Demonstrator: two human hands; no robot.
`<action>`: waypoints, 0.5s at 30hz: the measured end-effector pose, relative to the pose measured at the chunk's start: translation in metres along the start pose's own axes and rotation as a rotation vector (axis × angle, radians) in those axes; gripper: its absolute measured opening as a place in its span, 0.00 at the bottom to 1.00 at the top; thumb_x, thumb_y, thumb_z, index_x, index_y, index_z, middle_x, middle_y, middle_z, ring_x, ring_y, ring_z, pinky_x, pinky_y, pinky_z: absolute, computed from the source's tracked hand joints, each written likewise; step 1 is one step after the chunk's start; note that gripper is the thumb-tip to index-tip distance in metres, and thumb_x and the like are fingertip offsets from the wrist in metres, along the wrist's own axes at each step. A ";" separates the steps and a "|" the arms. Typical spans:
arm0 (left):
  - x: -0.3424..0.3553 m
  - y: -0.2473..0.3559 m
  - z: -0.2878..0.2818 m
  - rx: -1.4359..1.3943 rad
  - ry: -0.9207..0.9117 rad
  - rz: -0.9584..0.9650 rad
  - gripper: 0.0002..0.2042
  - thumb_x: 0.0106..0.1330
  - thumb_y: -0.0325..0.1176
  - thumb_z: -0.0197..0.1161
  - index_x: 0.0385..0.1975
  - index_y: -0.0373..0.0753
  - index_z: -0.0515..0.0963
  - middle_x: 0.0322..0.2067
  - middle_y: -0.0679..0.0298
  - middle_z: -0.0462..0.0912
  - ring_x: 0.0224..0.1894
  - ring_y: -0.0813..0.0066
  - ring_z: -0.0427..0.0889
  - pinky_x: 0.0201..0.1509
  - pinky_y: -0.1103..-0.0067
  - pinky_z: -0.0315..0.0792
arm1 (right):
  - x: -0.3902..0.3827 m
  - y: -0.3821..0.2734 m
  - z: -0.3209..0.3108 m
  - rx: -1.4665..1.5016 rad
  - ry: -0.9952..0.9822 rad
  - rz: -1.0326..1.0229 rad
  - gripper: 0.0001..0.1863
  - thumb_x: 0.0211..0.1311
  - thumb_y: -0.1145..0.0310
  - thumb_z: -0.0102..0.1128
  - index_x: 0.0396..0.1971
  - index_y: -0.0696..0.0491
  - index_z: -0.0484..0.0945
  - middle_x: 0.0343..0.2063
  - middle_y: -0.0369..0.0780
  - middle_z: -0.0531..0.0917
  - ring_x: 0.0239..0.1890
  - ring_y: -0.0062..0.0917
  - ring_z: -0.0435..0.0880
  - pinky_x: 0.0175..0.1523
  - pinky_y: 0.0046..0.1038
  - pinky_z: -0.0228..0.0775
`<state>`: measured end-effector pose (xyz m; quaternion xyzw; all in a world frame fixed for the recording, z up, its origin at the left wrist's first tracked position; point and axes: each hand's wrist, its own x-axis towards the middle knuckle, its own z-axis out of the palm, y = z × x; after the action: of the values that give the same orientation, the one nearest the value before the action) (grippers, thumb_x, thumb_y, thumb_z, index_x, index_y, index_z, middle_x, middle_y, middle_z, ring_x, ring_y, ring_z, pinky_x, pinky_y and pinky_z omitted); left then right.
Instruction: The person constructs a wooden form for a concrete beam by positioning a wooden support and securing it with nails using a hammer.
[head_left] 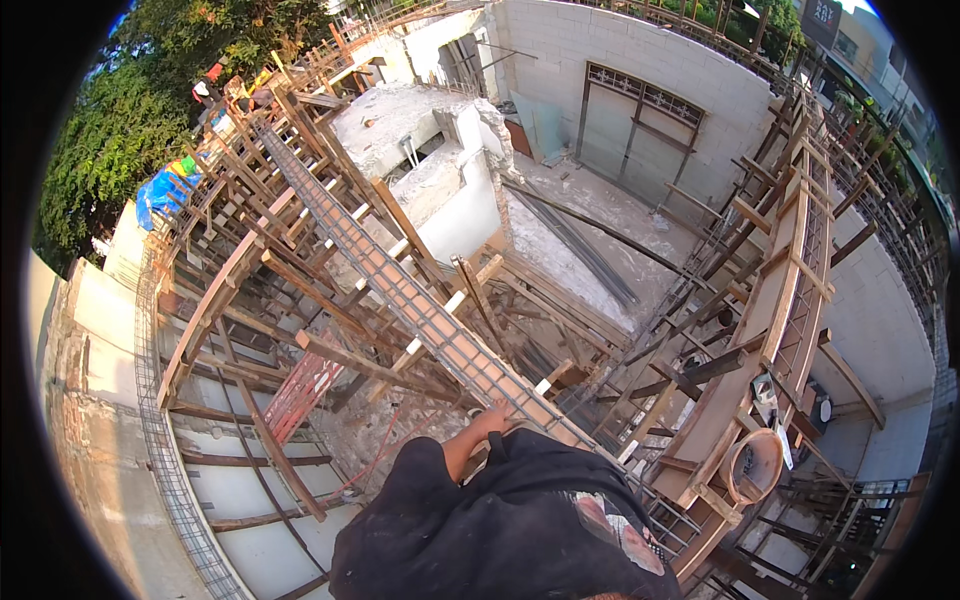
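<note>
My left hand (490,419) reaches out from a black sleeve and rests at the near edge of a long rebar cage (400,283). Its fingers look bent over a steel bar, though they are small in view. The cage lies along a narrow wooden formwork beam (517,391) that runs from beside my body toward the far upper left. My black shirt (470,520) covers the lower middle. My right hand is out of sight.
Right of me, a round bucket (753,467) and a white-bladed tool (784,447) sit by another formwork beam (728,405). Timber props and crossbars stand below, with drops between them. Broken concrete (400,125) lies ahead. A blue tarp (163,197) hangs far left.
</note>
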<state>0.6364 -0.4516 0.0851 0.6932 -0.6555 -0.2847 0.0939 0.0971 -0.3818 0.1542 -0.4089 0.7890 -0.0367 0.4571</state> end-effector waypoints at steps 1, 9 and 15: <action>-0.001 -0.014 0.003 0.126 0.284 0.180 0.20 0.66 0.46 0.58 0.49 0.39 0.83 0.44 0.43 0.86 0.50 0.46 0.85 0.56 0.58 0.77 | -0.004 -0.004 0.006 0.018 -0.020 -0.009 0.25 0.72 0.51 0.57 0.43 0.62 0.84 0.35 0.50 0.88 0.44 0.36 0.87 0.51 0.36 0.76; 0.089 0.061 -0.025 -0.081 -0.329 0.074 0.14 0.70 0.40 0.56 0.48 0.43 0.84 0.46 0.48 0.86 0.51 0.45 0.84 0.56 0.57 0.77 | -0.040 0.017 0.008 0.350 0.221 0.047 0.30 0.71 0.44 0.58 0.43 0.62 0.86 0.37 0.52 0.88 0.45 0.41 0.88 0.50 0.38 0.76; 0.088 0.099 -0.054 -0.079 -0.502 0.170 0.13 0.72 0.37 0.55 0.48 0.46 0.85 0.48 0.52 0.87 0.53 0.49 0.84 0.57 0.60 0.77 | -0.119 -0.091 -0.105 0.384 -0.057 0.026 0.28 0.67 0.47 0.62 0.45 0.60 0.87 0.36 0.43 0.88 0.42 0.27 0.83 0.51 0.33 0.74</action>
<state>0.5776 -0.5613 0.1551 0.5390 -0.7026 -0.4641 -0.0209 0.1035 -0.3942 0.3369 -0.3048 0.7594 -0.1691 0.5493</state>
